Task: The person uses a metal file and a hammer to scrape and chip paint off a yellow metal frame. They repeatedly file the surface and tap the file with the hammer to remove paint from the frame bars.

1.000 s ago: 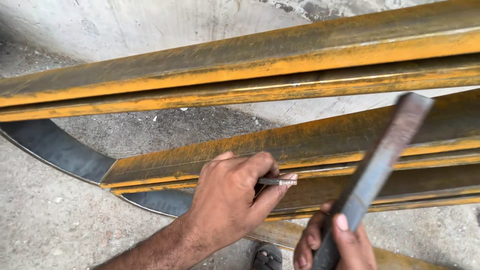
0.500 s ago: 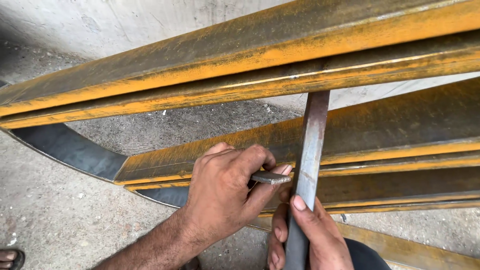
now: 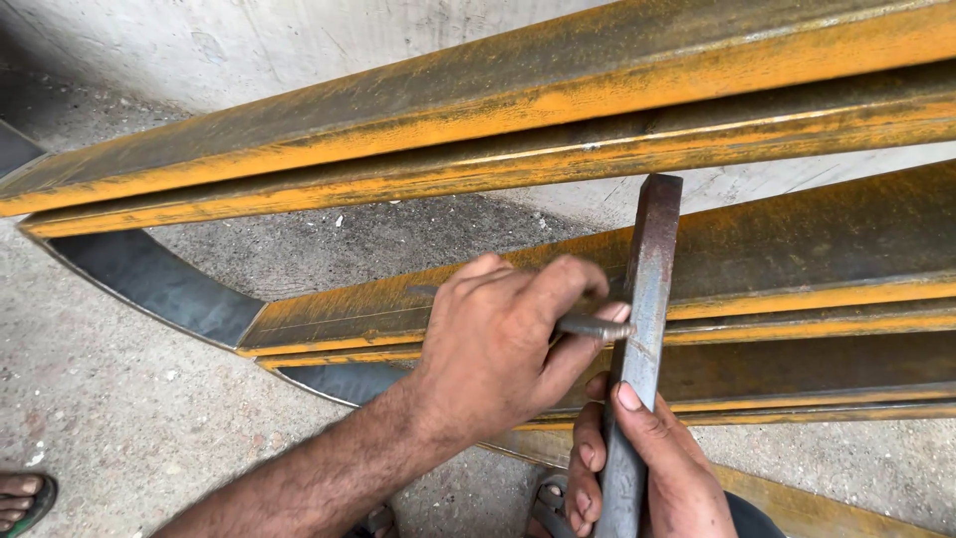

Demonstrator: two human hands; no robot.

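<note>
My left hand (image 3: 498,344) grips a short grey metal punch (image 3: 593,327) lying sideways, its tip against the side of a rusty square steel bar (image 3: 642,329). My right hand (image 3: 647,468) holds that bar near its lower end, and the bar stands almost upright. Both hands hover over a long rusty yellow-orange steel beam (image 3: 797,259) that runs left to right.
A second rusty beam (image 3: 498,120) lies behind, across the whole view. A curved dark steel strip (image 3: 149,284) rests on the concrete floor (image 3: 119,399) under the beams. A sandalled foot (image 3: 20,498) shows at the bottom left, another sandal (image 3: 548,503) between my arms.
The bar swung from leaning right to nearly upright, then shifted slightly right. My left hand stayed on the beam and the punch now meets the bar's side.
</note>
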